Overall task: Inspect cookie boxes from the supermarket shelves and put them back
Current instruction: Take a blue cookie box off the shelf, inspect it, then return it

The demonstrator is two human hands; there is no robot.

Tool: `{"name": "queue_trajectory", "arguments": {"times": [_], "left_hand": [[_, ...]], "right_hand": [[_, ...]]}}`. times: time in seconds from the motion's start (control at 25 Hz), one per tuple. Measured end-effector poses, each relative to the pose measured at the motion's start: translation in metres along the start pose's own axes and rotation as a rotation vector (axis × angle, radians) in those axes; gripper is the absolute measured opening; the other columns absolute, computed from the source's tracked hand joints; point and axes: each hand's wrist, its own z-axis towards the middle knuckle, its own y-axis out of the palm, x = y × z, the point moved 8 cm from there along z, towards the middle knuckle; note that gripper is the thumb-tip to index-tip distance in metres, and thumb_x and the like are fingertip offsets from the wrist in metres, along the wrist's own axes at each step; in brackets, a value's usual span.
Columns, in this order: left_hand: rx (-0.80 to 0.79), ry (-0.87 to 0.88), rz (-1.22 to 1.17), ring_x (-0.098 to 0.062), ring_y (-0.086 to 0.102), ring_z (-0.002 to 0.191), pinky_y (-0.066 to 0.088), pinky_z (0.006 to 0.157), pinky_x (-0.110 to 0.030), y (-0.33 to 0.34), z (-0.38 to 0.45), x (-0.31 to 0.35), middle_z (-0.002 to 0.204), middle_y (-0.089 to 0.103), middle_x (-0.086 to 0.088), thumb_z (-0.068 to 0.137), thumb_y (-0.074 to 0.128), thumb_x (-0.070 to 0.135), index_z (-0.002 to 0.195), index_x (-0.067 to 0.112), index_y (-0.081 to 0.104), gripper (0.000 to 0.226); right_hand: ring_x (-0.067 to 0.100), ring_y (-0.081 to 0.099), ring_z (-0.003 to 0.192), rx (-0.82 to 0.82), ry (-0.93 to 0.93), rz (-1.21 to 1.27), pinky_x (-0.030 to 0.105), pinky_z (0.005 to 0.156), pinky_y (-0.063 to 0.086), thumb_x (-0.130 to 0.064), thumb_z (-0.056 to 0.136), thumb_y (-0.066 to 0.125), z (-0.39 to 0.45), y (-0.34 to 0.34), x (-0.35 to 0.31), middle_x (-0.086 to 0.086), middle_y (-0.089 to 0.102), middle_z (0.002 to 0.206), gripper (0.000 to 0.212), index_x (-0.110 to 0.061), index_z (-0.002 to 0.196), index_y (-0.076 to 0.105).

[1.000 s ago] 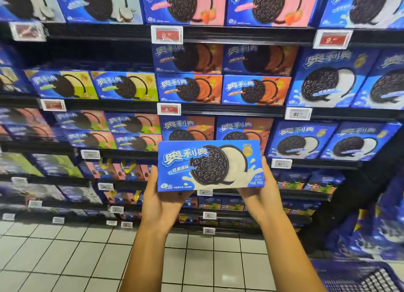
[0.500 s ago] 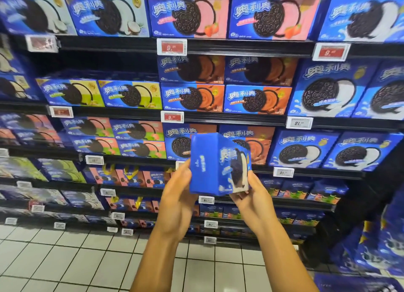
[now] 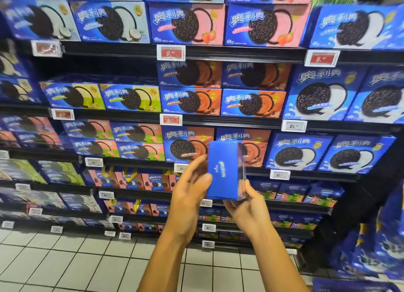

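While both hands clasp the blue Oreo cookie box (image 3: 224, 171) end-on before the shelves (image 3: 229, 121), inspection seems underway: left hand (image 3: 192, 191) grip pinches its side, right hand (image 3: 247, 206) grip supports its bottom. Next, probably a further turn, then reshelving.

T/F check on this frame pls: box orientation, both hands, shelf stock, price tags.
1. The blue cookie box shows its narrow side panel to the camera. True.
2. The right hand holds the box from below. True.
3. The left hand hangs free at the person's side. False: it is raised against the box's left edge; how firm its grip is cannot be told through the blur.
4. The boxes with pink strawberry fronts sit on the bottom shelf. False: they are on an upper shelf.
5. The price tag under the strawberry boxes is red. True.
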Motion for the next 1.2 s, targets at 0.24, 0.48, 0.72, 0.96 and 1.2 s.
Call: {"name": "queue_trajectory", "arguments": {"times": [0.24,0.48,0.72,0.96,1.2], "left_hand": [[0.129,-0.082,-0.26,-0.023,0.061,0.119,0.057,0.084,-0.042,-0.052,0.0,-0.019,0.143,0.056,-0.003,0.104,0.033,0.018,0.145,0.033,0.046,0.046],[0.216,-0.151,-0.393,-0.025,0.064,0.114,0.057,0.08,-0.043,-0.079,0.001,-0.03,0.136,0.061,-0.011,0.103,0.04,0.038,0.137,0.022,0.057,0.041],[0.278,-0.166,-0.454,-0.028,0.065,0.116,0.058,0.085,-0.046,-0.096,-0.001,-0.037,0.135,0.062,-0.012,0.095,0.053,0.038,0.143,0.016,0.049,0.053],[0.323,-0.129,-0.402,-0.025,0.065,0.115,0.054,0.09,-0.05,-0.11,-0.004,-0.054,0.137,0.061,-0.008,0.098,0.047,0.027,0.135,0.03,0.056,0.038],[0.309,-0.141,-0.428,-0.026,0.065,0.113,0.058,0.084,-0.046,-0.112,-0.005,-0.062,0.138,0.06,-0.01,0.103,0.038,0.019,0.139,0.028,0.053,0.041]], "right_hand": [[0.01,0.073,0.077,0.022,-0.254,-0.006,0.028,0.063,0.056,-0.028,0.096,0.063,-0.012,0.003,-0.045,0.001,0.076,0.109,0.018,-0.028,0.11,0.076],[0.012,0.072,0.097,-0.107,-0.327,-0.072,0.032,0.079,0.053,-0.027,0.101,0.053,-0.03,0.028,-0.056,0.0,0.074,0.118,0.024,-0.027,0.109,0.076],[0.018,0.066,0.101,-0.159,-0.334,-0.14,0.036,0.087,0.047,-0.023,0.097,0.054,-0.036,0.031,-0.054,0.003,0.072,0.12,0.035,-0.014,0.129,0.064],[0.009,0.065,0.089,-0.232,-0.326,-0.074,0.021,0.075,0.048,-0.029,0.086,0.061,-0.04,0.037,-0.055,-0.001,0.073,0.112,0.043,-0.019,0.128,0.061],[0.012,0.07,0.096,-0.266,-0.291,-0.015,0.021,0.074,0.055,-0.028,0.087,0.062,-0.04,0.038,-0.051,0.003,0.072,0.121,0.042,-0.018,0.127,0.065]]}}
